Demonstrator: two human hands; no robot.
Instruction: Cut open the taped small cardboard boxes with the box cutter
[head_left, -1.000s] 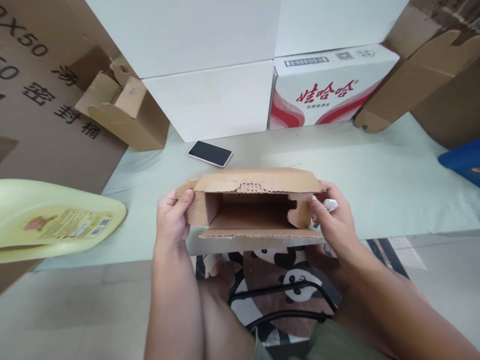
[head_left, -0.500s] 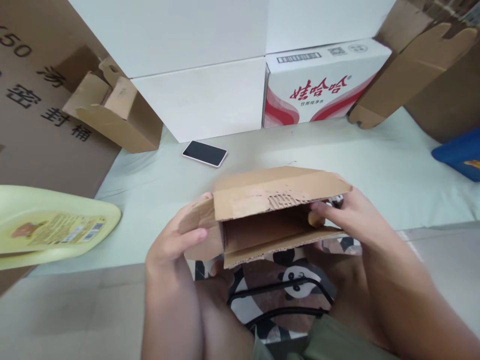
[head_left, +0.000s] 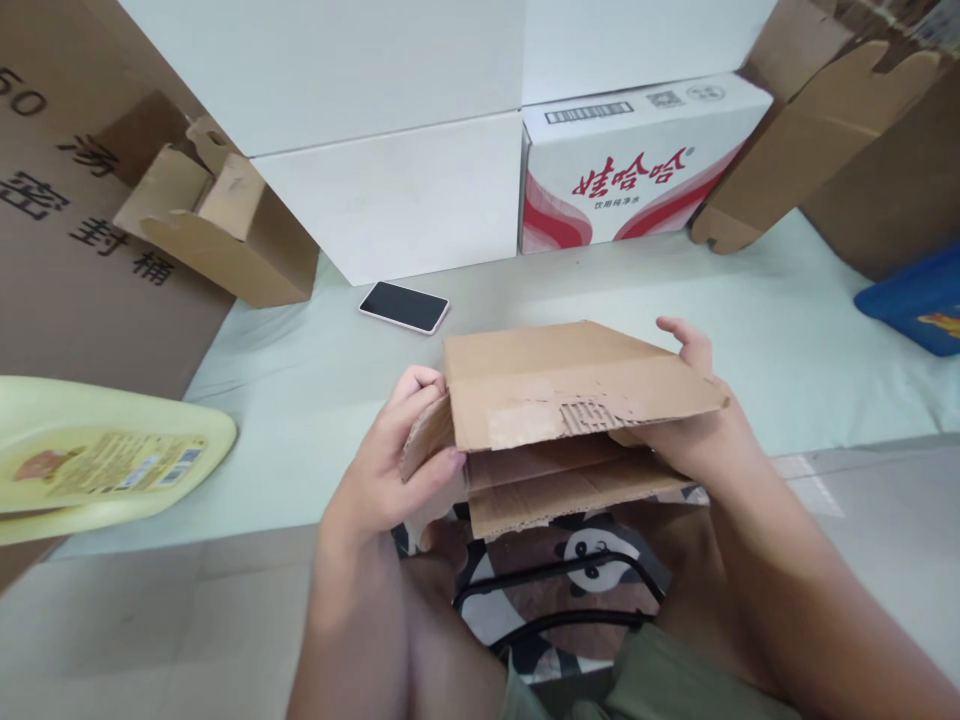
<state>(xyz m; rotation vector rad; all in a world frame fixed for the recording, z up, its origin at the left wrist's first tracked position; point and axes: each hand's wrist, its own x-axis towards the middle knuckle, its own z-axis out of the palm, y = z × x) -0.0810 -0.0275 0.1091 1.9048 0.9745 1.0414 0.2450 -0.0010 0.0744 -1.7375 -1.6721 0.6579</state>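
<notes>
A small brown cardboard box (head_left: 555, 380) is held over my lap, its open end toward me and its flaps spread. My left hand (head_left: 397, 455) grips the left side flap, thumb on the near face and fingers behind it. At the right end my right hand (head_left: 694, 420) is against the box, one finger raised above the top edge and the other fingers partly hidden under the upper flap. The lower flap (head_left: 570, 490) sticks out toward me. Torn, corrugated patches show on the upper flap. Deeper inside, the box is dark.
A phone (head_left: 403, 306) lies on the pale green cloth (head_left: 300, 420). White cartons (head_left: 390, 200) and a red-and-white water carton (head_left: 637, 170) stand behind it. An open cardboard box (head_left: 232, 220) and a yellow bottle (head_left: 112, 455) are left; a blue container (head_left: 915, 305) is right.
The box has tilted and shifted slightly right, so its opening looks narrower. My left hand has closed more around the side flap. My right thumb has gone from the opening; one finger now rises above the box.
</notes>
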